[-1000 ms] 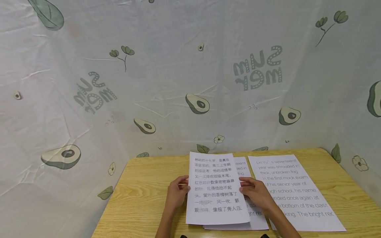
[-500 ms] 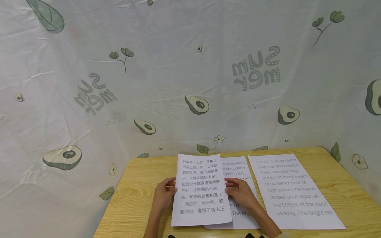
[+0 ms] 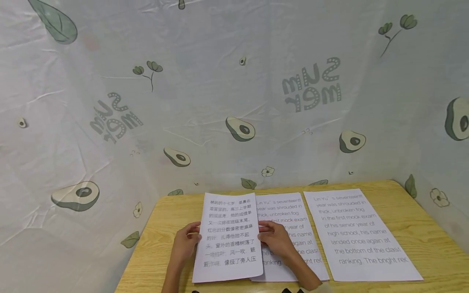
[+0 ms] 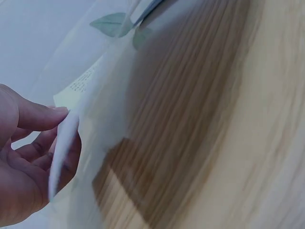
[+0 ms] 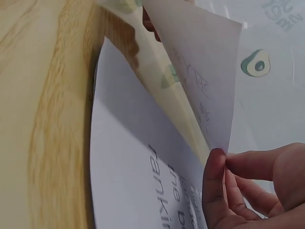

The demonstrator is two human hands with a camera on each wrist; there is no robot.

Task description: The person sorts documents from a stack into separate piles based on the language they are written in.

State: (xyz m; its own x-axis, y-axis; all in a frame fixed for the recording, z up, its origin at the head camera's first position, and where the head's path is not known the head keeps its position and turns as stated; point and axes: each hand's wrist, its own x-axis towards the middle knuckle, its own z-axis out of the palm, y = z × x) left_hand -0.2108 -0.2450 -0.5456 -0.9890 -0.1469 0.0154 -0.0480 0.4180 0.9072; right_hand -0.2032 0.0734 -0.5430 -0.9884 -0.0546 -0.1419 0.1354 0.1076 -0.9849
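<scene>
A white sheet of paper (image 3: 229,244) printed with Chinese text is held up above the table between both hands. My left hand (image 3: 186,242) pinches its left edge, thumb in front and fingers behind; in the left wrist view the thumb (image 4: 45,116) presses on the paper's edge. At the opposite edge my right hand (image 3: 275,238) pinches the sheet the same way, seen close in the right wrist view, where the paper (image 5: 209,71) stands tilted over the table. Beneath its right side lies a sheet with English text (image 3: 289,228), partly covered by the right hand and forearm.
A second English-text sheet (image 3: 360,236) lies flat farther right, a narrow strip of wood between the two. The light wooden table (image 3: 157,232) shows bare wood at the left. Behind it hangs a pale curtain (image 3: 205,101) printed with avocados and leaves.
Both hands have carried the Chinese-text sheet leftward, off most of the English sheet under it, whose lines now show. The two English sheets have stayed in place.
</scene>
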